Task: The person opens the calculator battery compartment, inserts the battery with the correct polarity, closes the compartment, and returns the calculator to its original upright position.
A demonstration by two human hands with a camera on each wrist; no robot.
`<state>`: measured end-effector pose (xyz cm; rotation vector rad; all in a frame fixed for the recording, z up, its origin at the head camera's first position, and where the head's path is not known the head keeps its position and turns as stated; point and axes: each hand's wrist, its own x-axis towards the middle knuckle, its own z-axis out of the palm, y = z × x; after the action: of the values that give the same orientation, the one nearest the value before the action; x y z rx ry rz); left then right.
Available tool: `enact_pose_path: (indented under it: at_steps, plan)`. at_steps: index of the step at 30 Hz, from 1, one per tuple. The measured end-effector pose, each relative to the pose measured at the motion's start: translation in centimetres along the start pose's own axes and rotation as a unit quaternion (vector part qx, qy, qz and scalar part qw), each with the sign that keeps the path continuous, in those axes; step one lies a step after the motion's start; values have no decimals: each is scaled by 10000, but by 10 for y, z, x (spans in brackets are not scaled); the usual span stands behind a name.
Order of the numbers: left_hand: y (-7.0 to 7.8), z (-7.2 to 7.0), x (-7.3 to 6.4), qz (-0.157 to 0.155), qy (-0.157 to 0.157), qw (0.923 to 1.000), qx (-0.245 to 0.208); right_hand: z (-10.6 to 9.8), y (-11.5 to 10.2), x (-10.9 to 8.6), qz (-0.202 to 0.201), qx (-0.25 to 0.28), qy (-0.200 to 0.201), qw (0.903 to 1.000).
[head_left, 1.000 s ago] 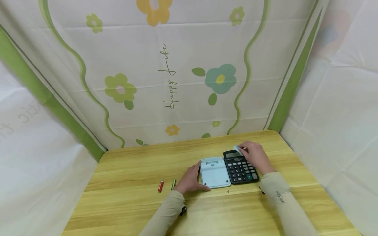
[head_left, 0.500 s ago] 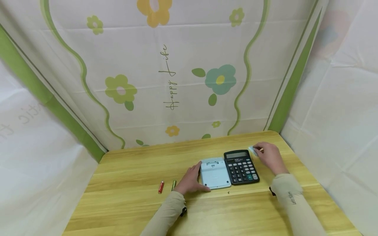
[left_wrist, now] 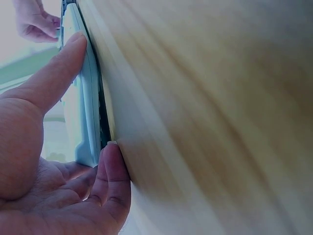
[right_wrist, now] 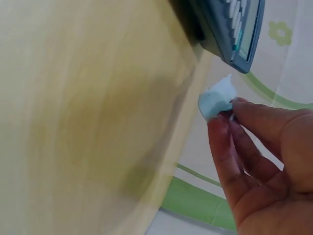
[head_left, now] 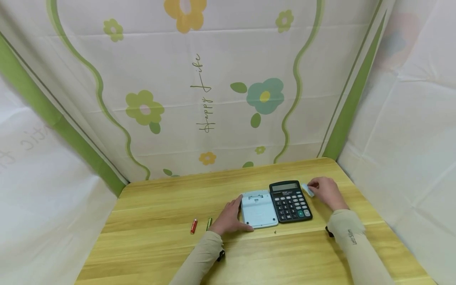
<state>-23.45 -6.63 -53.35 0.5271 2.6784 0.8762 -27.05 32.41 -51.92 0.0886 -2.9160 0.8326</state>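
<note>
A light blue calculator (head_left: 259,211) lies face down on the table, its battery compartment (head_left: 255,197) uncovered near the top. My left hand (head_left: 229,218) grips its left side, the thumb at the front edge and the fingers along the side, as the left wrist view (left_wrist: 83,107) also shows. Between thumb and fingers, my right hand (head_left: 327,192) pinches a small light blue battery cover (right_wrist: 216,100), just right of the black calculator (head_left: 291,202). That calculator lies face up, touching or nearly touching the blue one.
A red battery (head_left: 193,226) and a green battery (head_left: 209,223) lie left of my left hand, the green one partly hidden by it. A tiny dark bit (head_left: 275,232) rests in front of the blue calculator. Flower-printed cloth (head_left: 213,99) rises behind the wooden table.
My right hand has carried the battery cover from above the black calculator's screen to its right side, then lowered slightly. The left hand and the blue calculator stay put.
</note>
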Motion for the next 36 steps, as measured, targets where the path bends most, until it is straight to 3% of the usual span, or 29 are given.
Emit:
enact_pose_path:
  at_steps: [11, 21, 31, 36]
  plan:
    - [1, -1, 1, -21, -27, 10000, 45, 2, 6, -1, 449, -187, -308, 9983]
    - [1, 0, 1, -17, -30, 10000, 57, 5, 12, -1, 589, -210, -394, 9973]
    - [-1, 1, -1, 15, -36, 10000, -4, -1, 18, -6, 514, -159, -311, 9981]
    - [0, 1, 0, 5, -14, 10000, 60, -8, 15, -7, 289, -122, -97, 9995]
